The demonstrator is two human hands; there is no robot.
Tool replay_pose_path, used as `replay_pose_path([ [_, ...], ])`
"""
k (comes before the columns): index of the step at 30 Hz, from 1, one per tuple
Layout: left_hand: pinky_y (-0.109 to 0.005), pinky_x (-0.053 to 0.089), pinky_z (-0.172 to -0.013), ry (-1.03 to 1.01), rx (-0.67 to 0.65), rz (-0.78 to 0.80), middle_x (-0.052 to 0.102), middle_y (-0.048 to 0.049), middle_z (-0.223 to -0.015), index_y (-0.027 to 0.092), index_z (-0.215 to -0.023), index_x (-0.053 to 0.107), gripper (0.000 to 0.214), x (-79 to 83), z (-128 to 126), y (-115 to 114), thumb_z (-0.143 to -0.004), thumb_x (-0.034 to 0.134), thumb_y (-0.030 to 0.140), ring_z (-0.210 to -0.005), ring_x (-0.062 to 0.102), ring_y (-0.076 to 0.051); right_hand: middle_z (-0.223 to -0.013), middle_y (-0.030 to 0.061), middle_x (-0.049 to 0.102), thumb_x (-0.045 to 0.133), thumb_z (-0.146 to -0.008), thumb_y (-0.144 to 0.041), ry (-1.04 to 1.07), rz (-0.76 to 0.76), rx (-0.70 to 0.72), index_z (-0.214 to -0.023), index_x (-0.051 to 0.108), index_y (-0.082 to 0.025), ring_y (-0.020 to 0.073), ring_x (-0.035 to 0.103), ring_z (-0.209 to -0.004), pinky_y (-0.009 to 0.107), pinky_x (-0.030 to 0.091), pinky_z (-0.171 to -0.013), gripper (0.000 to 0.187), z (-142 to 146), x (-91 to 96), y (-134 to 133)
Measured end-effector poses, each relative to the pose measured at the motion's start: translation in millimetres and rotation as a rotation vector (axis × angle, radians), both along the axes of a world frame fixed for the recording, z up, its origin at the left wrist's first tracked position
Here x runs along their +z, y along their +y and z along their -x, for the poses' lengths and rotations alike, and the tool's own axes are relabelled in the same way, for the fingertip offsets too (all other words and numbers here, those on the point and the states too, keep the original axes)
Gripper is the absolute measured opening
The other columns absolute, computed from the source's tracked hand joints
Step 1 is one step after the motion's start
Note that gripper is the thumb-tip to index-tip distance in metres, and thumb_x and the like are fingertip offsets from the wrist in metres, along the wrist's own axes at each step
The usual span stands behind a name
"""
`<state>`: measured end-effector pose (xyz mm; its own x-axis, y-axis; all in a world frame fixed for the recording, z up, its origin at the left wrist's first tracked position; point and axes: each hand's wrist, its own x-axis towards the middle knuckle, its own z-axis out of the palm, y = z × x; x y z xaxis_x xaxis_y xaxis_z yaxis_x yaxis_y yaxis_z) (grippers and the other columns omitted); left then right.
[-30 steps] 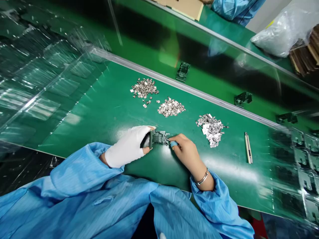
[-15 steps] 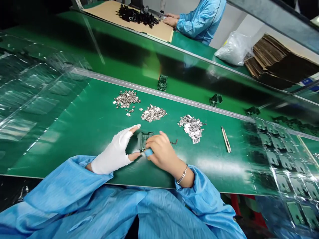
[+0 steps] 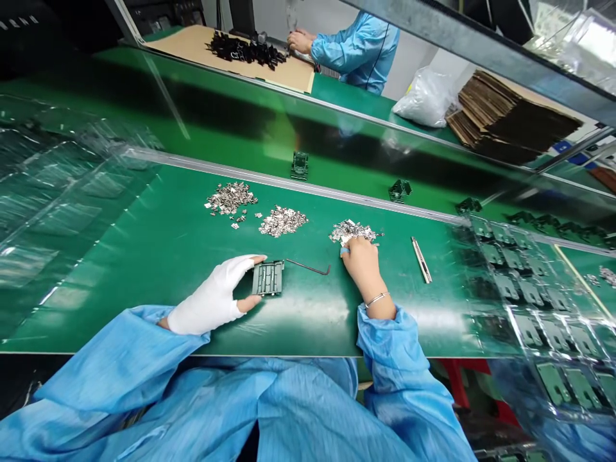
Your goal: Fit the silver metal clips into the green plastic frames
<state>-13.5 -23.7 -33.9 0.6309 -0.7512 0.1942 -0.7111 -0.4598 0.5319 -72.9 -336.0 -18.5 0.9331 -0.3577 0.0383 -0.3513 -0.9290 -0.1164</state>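
Note:
My left hand (image 3: 214, 295), in a white glove with bare fingertips, grips a small dark green plastic housing (image 3: 268, 278) between thumb and forefinger. Slots and shiny metal strips show on the housing's upper face. My right hand (image 3: 362, 262), bare with a bracelet and a blue wrap on one finger, reaches into the right-hand pile of flat silvery metal pieces (image 3: 351, 230). Its fingertips are hidden among the pieces, so I cannot make out what they pinch. Between the hands lies a thin dark hex key (image 3: 310, 266) on the green table.
Two more piles of small metal parts (image 3: 283, 221) (image 3: 231, 197) lie further left. A utility knife (image 3: 421, 260) rests at right, beside clear trays of green housings (image 3: 532, 294). Empty-looking clear trays (image 3: 72, 224) stand left. Behind a rail (image 3: 289, 186) sit more housings (image 3: 299, 165); a co-worker's hands (image 3: 301, 42) work beyond.
My right hand has left the housing and moved right to the pile of metal pieces. The left hand still holds the housing, now uncovered, and the hex key shows in full.

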Motion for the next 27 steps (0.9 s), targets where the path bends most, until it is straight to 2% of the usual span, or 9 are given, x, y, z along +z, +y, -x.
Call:
replay_pose_path([
  [3,-0.042,0.039,-0.105,0.05,-0.005,0.005,0.049,-0.0131,-0.134,0.017,-0.134,0.039,0.062,-0.6,0,2,-0.083,0.053,0.05,-0.124,0.047,-0.028,-0.099,0.0123,0.063,0.051,-0.081,-0.015,-0.035,-0.028,0.002,-0.095,0.063,-0.016,0.025,0.057,-0.094,0.035,0.041,-0.08,0.019,0,0.1,2],
  [6,-0.042,0.038,-0.106,0.096,-0.011,0.029,0.048,-0.0133,-0.135,0.016,-0.134,0.039,0.064,2.5,0,3,-0.083,0.052,0.052,-0.125,0.046,-0.028,-0.097,0.0116,0.063,0.049,-0.081,-0.014,-0.037,-0.06,0.028,-0.089,0.063,-0.017,0.0253,0.056,-0.094,0.035,0.04,-0.08,0.016,-2,-1.7,1],
  [9,-0.042,0.041,-0.104,0.097,0.046,0.078,0.052,-0.0118,-0.131,0.018,-0.13,0.045,0.056,12.5,-1,3,-0.084,0.049,0.05,-0.121,0.05,-0.027,-0.091,0.0106,0.063,0.048,-0.08,-0.014,-0.103,-0.116,0.072,-0.083,0.061,-0.016,0.024,0.056,-0.09,0.035,0.04,-0.08,0.014,-3,-2.7,2],
  [11,-0.042,0.044,-0.1,0.051,0.118,0.116,0.058,-0.0094,-0.124,0.02,-0.122,0.052,0.045,22.7,-2,2,-0.087,0.046,0.046,-0.115,0.055,-0.025,-0.085,0.0079,0.063,0.045,-0.08,-0.015,-0.212,-0.228,0.133,-0.084,0.059,-0.017,0.0212,0.056,-0.083,0.032,0.042,-0.077,0.014,-3,-0.5,9],
  [13,-0.04,0.047,-0.095,-0.017,0.179,0.15,0.064,-0.0066,-0.111,0.021,-0.109,0.06,0.033,34.3,-1,-2,-0.089,0.044,0.041,-0.105,0.06,-0.023,-0.083,0.0053,0.062,0.043,-0.081,-0.017,-0.339,-0.358,0.219,-0.085,0.056,-0.019,0.0189,0.056,-0.078,0.03,0.043,-0.073,0.014,-1,3.7,23],
  [15,-0.037,0.049,-0.087,-0.064,0.193,0.174,0.068,-0.0046,-0.095,0.021,-0.092,0.065,0.028,45.2,1,-9,-0.09,0.042,0.038,-0.092,0.063,-0.021,-0.083,0.0049,0.063,0.041,-0.082,-0.018,-0.452,-0.425,0.328,-0.085,0.055,-0.021,0.0184,0.057,-0.078,0.03,0.044,-0.072,0.014,3,8.4,45],
  [19,-0.03,0.049,-0.073,-0.04,0.077,0.231,0.067,-0.0036,-0.081,0.019,-0.082,0.067,0.031,58.7,9,-27,-0.092,0.043,0.036,-0.077,0.062,-0.017,-0.084,0.0059,0.064,0.043,-0.085,-0.018,-0.622,-0.395,0.554,-0.087,0.055,-0.022,0.0195,0.058,-0.082,0.035,0.046,-0.079,0.013,12,14.9,91],
  [22,-0.029,0.048,-0.072,-0.106,0.06,0.245,0.067,-0.0046,-0.082,0.018,-0.08,0.066,0.036,61.8,16,-37,-0.095,0.037,0.033,-0.077,0.062,-0.017,-0.088,0.0063,0.065,0.043,-0.088,-0.019,-0.698,-0.377,0.567,-0.091,0.056,-0.023,0.02,0.059,-0.085,0.039,0.046,-0.085,0.013,15,16.1,112],
  [27,-0.035,0.044,-0.065,-0.377,0.16,0.041,0.065,-0.008,-0.076,0.014,-0.076,0.065,0.039,62.7,24,-42,-0.095,0.032,0.024,-0.071,0.06,-0.021,-0.096,0.0072,0.066,0.04,-0.09,-0.016,-0.695,-0.373,0.618,-0.102,0.055,-0.022,0.019,0.06,-0.093,0.041,0.045,-0.096,0.019,12,13.9,117],
])
